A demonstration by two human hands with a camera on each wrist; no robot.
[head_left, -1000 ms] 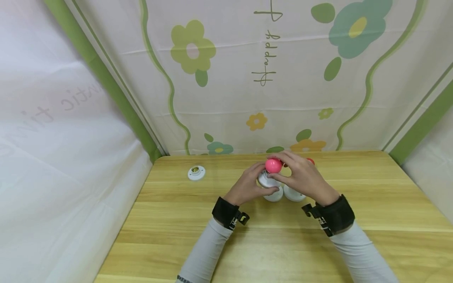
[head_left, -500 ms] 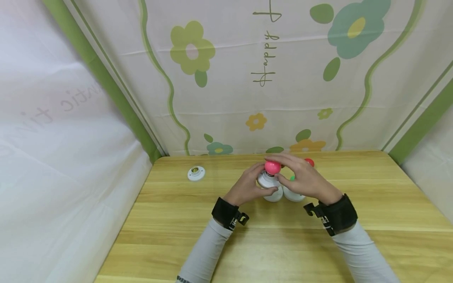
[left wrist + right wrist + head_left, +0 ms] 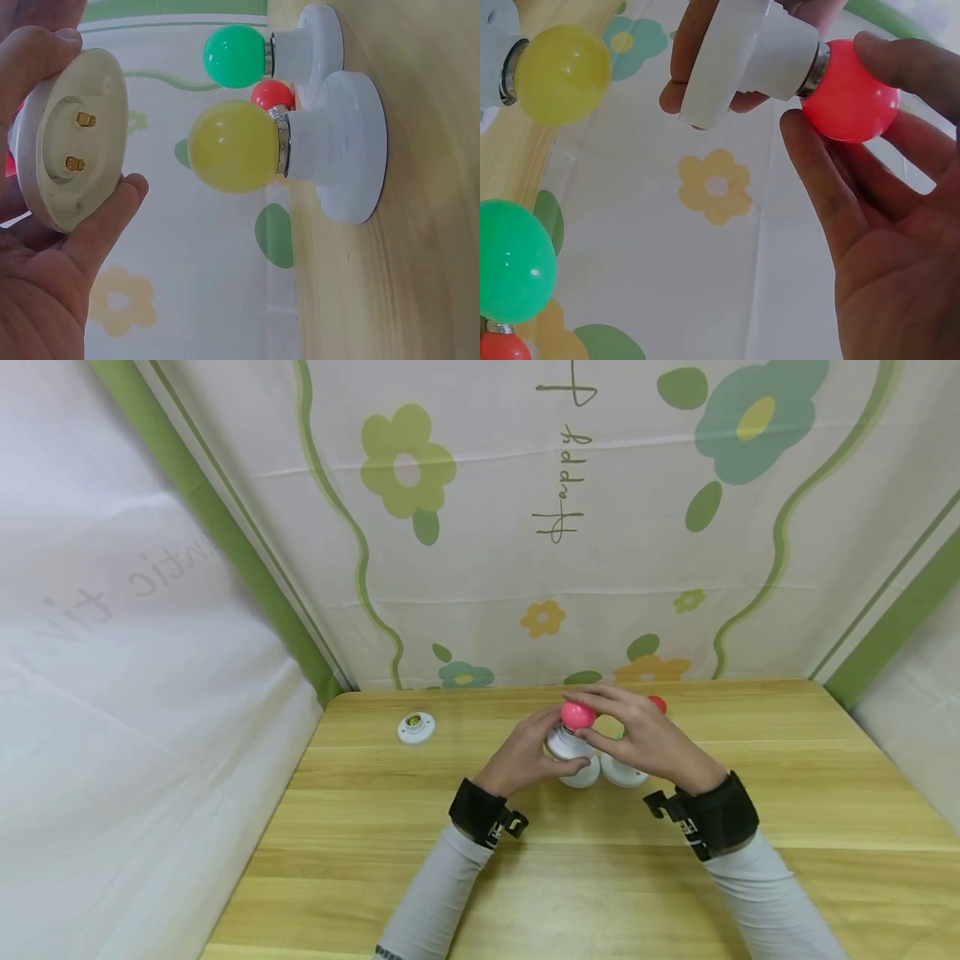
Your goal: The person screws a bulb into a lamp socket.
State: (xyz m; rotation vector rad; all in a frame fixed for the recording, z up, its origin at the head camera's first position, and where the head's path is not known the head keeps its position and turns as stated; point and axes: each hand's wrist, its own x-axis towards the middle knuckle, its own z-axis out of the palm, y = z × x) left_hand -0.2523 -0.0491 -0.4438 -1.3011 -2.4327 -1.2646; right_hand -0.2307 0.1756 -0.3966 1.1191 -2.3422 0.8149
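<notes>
My left hand (image 3: 528, 756) grips a round white lamp holder (image 3: 567, 743) by its rim, up off the table. In the left wrist view the holder's underside (image 3: 101, 142) shows two brass terminals. A pinkish-red bulb (image 3: 578, 716) sits in the holder, and a strip of its metal base shows between glass and collar in the right wrist view. The thumb and fingers of my right hand (image 3: 637, 735) pinch the bulb's glass. Close by on the table, a yellow bulb (image 3: 232, 146) and a green bulb (image 3: 234, 56) stand fitted in white holders.
A second red bulb (image 3: 657, 704) is behind the right hand. Far left on the wooden table (image 3: 360, 827) lies a white holder (image 3: 416, 727) with no bulb in it. A flower-printed cloth wall (image 3: 480, 552) rises at the table's back edge.
The right hand's thumb and fingers have shifted around the red bulb, with the thumb first dropping below it and then returning to its side. The left hand has kept the holder in place.
</notes>
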